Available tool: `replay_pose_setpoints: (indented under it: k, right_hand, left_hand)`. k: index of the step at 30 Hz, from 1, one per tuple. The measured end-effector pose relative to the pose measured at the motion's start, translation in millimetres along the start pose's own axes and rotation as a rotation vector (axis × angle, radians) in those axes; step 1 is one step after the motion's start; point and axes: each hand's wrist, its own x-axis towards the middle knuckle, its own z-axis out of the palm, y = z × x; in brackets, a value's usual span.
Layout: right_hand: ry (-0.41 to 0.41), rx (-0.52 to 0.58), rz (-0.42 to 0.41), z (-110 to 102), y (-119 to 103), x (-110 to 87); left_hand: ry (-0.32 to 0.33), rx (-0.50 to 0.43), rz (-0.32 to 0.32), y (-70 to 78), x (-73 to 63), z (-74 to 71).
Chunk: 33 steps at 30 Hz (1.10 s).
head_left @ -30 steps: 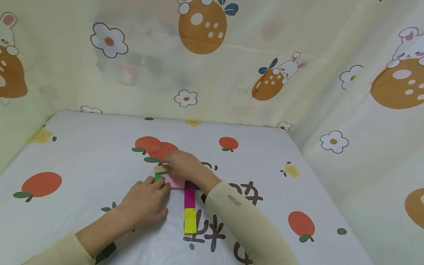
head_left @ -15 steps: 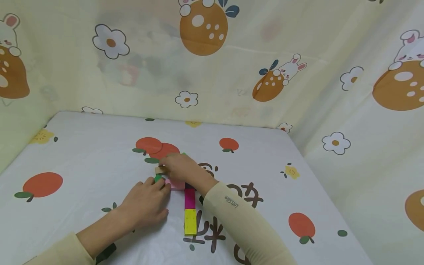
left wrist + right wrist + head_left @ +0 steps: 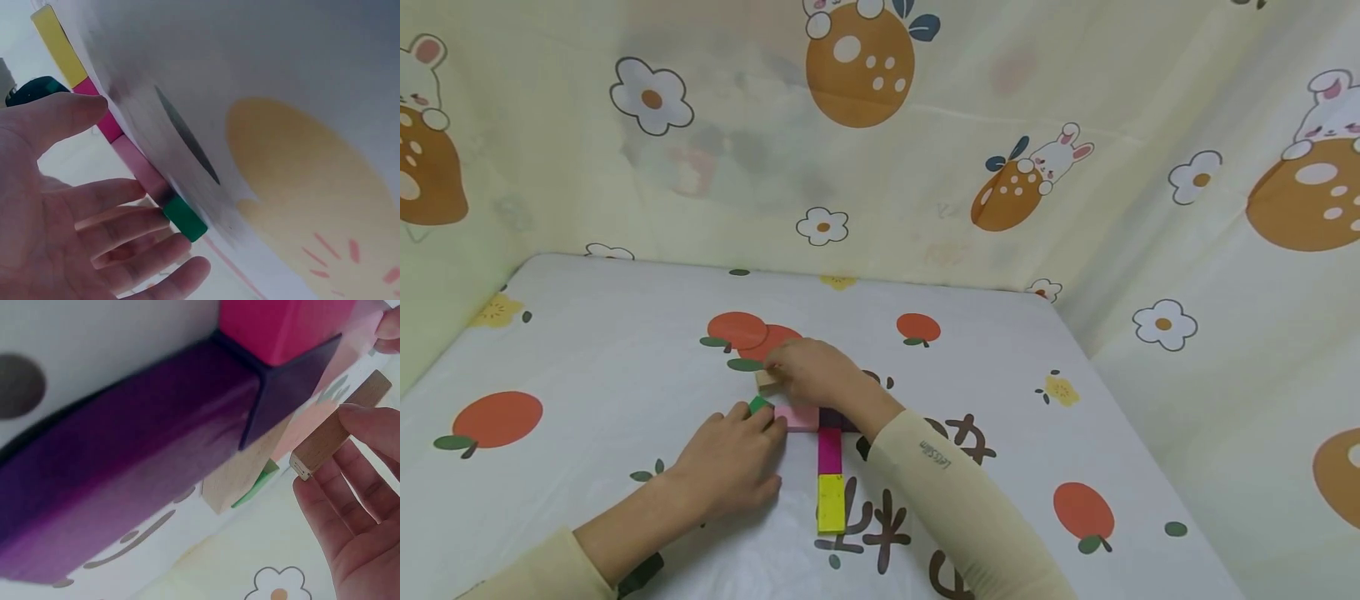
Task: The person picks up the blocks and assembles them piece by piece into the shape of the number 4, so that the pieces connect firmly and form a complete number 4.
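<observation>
My right hand pinches a plain wooden block between thumb and fingers, just beyond the row of coloured blocks. With fingers mostly straight, my left hand rests its fingertips against the green block and the pink block. The green block sits at the pink one's left end. A purple block continues the row to the right, partly hidden under my right wrist in the head view. From the row, a magenta block and then a yellow block run toward me, end to end.
A second wooden block stands against the far side of the purple one, with a light green piece behind it. The tabletop has a fruit-print cloth, and a patterned curtain rises along its back edge.
My right hand dips slightly left, then shifts back right and a little farther away with the wooden block, uncovering more of the pink block. My left hand stays in place.
</observation>
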Motion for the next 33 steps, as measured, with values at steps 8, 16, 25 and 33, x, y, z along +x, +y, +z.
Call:
replay_pose_setpoints:
  k: [8, 16, 25, 33]
  right_hand:
    - [-0.005, 0.042, -0.008, -5.6, 0.7, -6.6]
    - [0.009, 0.023, -0.010, -4.7, 1.0, -8.5]
    - [-0.015, 0.001, -0.004, 2.6, -2.7, -5.6]
    - [0.029, -0.138, -0.089, 12.8, -3.9, 1.1]
  left_hand:
    - [-0.006, 0.014, -0.013, 0.2, 0.5, 0.9]
    - [-0.003, 0.003, -0.011, -0.4, 1.1, 0.9]
    - [-0.011, -0.019, -0.014, -0.2, -0.3, 0.2]
    - [0.002, -0.020, -0.004, -0.6, -1.9, -0.9]
